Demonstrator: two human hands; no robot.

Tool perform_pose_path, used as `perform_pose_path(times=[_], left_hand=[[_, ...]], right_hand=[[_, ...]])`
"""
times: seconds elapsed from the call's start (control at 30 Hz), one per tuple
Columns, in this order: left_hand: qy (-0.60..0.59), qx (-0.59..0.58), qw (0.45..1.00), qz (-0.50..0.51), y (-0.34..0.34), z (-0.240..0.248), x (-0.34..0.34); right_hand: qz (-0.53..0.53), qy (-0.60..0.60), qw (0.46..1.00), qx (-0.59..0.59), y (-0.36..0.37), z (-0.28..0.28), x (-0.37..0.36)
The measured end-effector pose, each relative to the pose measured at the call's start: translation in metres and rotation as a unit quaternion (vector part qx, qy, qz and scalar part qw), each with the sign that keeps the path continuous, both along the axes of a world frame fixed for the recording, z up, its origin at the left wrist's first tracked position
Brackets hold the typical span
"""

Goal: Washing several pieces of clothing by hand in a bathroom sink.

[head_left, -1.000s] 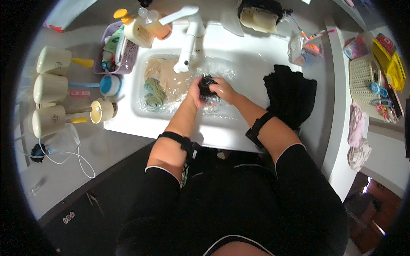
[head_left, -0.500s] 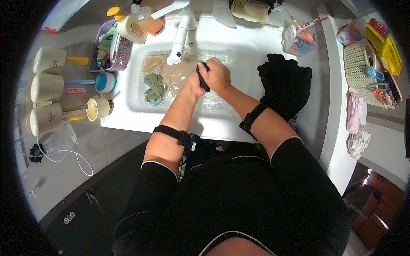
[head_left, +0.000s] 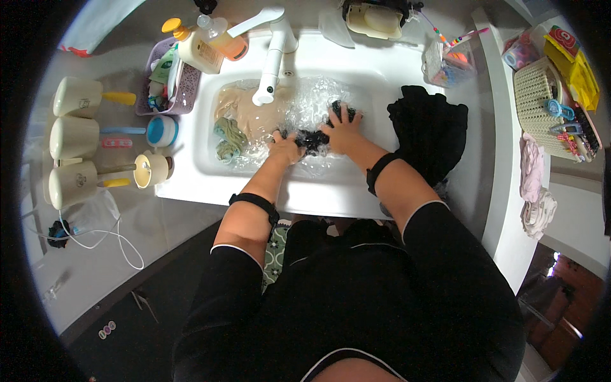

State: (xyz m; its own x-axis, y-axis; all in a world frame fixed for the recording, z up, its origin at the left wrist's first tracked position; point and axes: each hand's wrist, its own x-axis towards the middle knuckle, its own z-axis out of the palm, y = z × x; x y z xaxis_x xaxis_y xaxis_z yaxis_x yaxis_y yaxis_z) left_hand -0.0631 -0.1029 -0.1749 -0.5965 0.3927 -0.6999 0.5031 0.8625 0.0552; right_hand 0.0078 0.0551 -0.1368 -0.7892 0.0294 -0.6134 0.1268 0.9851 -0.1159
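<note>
From where I watch, the black cloth (head_left: 312, 142) lies in the sink's shallow water (head_left: 312, 100), bunched between the two hands and showing past the fingers of both. The left hand (head_left: 286, 150) presses on its near-left end, fingers spread; the right hand (head_left: 344, 132) lies palm down on the other end, fingers splayed wide — I judge the broad reach keeps a loose, soaked piece under control better than a pinch would. Whether any fingertips hook into the folds underneath, I can't tell. Just left of the hands, beige fabric (head_left: 251, 113) and a crumpled green cloth (head_left: 229, 137) sit in the same water, pushed aside, probably to leave the middle free. The white faucet (head_left: 275, 67) reaches over the basin from the far edge. On the right side of the sink (head_left: 368, 198), a black garment (head_left: 428, 127) lies heaped, seemingly parked there to stay out of the water. A pump bottle (head_left: 200, 52) and a purple basket (head_left: 186, 95) stand at the far-left corner — handy, I'd guess, yet clear of splashes.
</note>
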Motion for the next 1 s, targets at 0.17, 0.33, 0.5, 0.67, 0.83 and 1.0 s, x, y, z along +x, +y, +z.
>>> perform_pose_path(times=[0.17,0.33,0.5,0.67,0.83,1.0], left_hand=[[-0.076,0.118,0.981,0.131,-0.020,-0.009,-0.015],[-0.048,0.288,0.945,0.147,-0.006,0.027,0.009],[-0.101,0.578,0.751,0.302,0.016,0.065,0.016],[-0.059,0.589,0.744,0.310,0.034,0.107,0.018],[-0.008,0.625,0.759,0.182,0.037,0.132,0.026],[0.048,0.597,0.800,0.021,0.034,0.156,0.023]], right_hand=[[-0.175,0.034,0.984,-0.011,-0.015,0.005,-0.012],[-0.085,0.062,0.938,-0.329,-0.004,0.064,-0.026],[-0.357,0.066,0.710,-0.603,0.001,0.099,-0.018],[-0.572,0.102,0.602,-0.548,0.014,0.078,0.000],[-0.560,-0.015,0.431,-0.707,0.004,0.089,0.008],[-0.481,-0.097,0.276,-0.826,0.007,0.089,0.007]])
